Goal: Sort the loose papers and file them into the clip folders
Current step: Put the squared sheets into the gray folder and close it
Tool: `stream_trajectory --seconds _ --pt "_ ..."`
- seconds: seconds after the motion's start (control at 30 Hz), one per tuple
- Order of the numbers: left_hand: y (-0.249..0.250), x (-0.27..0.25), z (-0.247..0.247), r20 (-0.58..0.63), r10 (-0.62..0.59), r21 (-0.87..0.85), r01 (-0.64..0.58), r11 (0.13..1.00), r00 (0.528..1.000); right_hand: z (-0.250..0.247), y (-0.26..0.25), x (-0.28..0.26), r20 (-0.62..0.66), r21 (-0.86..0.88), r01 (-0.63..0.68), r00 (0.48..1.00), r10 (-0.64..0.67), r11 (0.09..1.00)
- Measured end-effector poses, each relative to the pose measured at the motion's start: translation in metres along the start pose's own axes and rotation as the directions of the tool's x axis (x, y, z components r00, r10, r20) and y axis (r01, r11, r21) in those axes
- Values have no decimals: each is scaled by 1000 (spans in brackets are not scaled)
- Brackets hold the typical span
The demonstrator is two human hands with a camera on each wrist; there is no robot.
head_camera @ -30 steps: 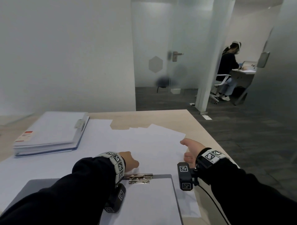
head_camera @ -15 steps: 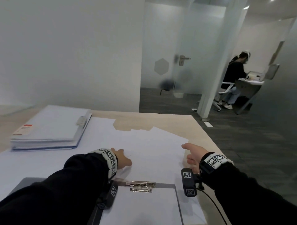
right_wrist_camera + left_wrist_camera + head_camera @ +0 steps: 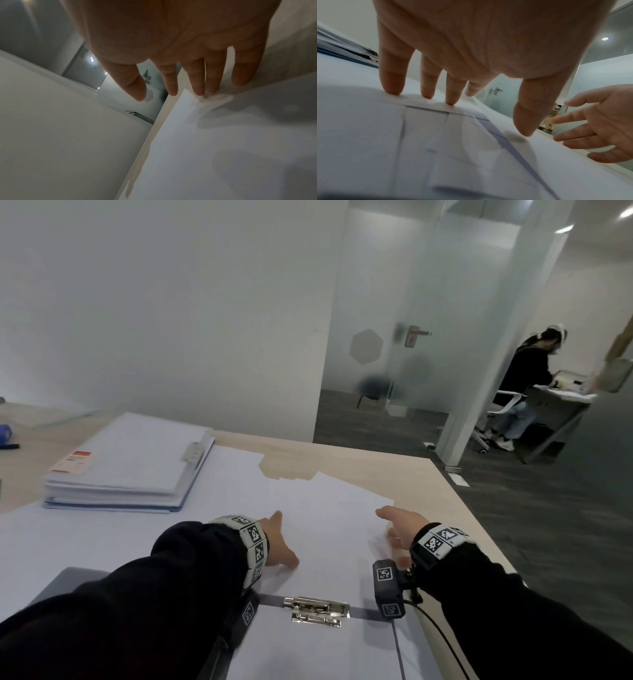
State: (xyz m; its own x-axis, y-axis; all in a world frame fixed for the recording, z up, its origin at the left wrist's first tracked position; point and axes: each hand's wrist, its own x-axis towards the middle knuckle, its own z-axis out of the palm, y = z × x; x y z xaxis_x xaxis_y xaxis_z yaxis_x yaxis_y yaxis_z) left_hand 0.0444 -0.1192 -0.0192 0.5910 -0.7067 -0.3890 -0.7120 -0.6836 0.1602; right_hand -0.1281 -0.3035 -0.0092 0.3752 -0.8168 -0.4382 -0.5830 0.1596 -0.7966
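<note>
Loose white papers point(image 3: 322, 508) lie spread over the table, overlapping. A grey clip folder point(image 3: 373, 613) with a metal clip point(image 3: 317, 609) and a sheet in it lies at the near edge. My left hand point(image 3: 279, 542) rests on the papers just beyond the clip; its straight fingers point(image 3: 453, 92) press on a sheet point(image 3: 419, 135). My right hand point(image 3: 399, 525) sits at the right edge of the papers, fingers point(image 3: 193, 81) straight, tips touching a sheet's edge point(image 3: 223, 135). The left wrist view also shows my right hand point(image 3: 604, 121) with fingers spread. Neither hand holds anything.
A thick stack of filled clip folders point(image 3: 130, 463) lies at the back left of the wooden table point(image 3: 394, 474). The table's right edge is close to my right wrist. A person sits at a desk point(image 3: 527, 378) behind glass partitions at the far right.
My left hand has slid forward from beside the clip onto the papers and its fingers have straightened. My right hand has shifted slightly inward along the papers' right edge. The head view has tilted up.
</note>
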Motion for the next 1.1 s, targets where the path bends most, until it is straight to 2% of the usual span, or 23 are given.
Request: stream_trajectory --seconds 0.1,0.33,0.43,0.57,0.7,0.8,1.1 --pt "-7 -4 -6 4 29 38 -30 999 1000 1 -4 8 -58 -97 -5 998 -1 995" --pt "-19 -2 -9 14 76 44 -77 996 997 30 -22 11 -11 -215 37 999 -40 976" --pt "-23 -2 -9 -5 60 47 -59 997 998 39 -29 10 -2 -193 33 999 -34 981" --pt "-29 -1 -13 -17 40 31 -39 999 999 48 -39 12 70 -185 32 997 -20 982" --pt "-34 5 -12 -27 22 -4 -22 1000 999 51 -39 19 -14 -284 14 1000 -19 959" --pt "-37 6 -13 -26 38 -6 -38 999 999 56 -37 23 -61 -297 -15 998 -3 955" --pt "-43 8 -12 -27 79 -29 -80 996 996 68 -44 31 -40 -267 -31 999 21 963"
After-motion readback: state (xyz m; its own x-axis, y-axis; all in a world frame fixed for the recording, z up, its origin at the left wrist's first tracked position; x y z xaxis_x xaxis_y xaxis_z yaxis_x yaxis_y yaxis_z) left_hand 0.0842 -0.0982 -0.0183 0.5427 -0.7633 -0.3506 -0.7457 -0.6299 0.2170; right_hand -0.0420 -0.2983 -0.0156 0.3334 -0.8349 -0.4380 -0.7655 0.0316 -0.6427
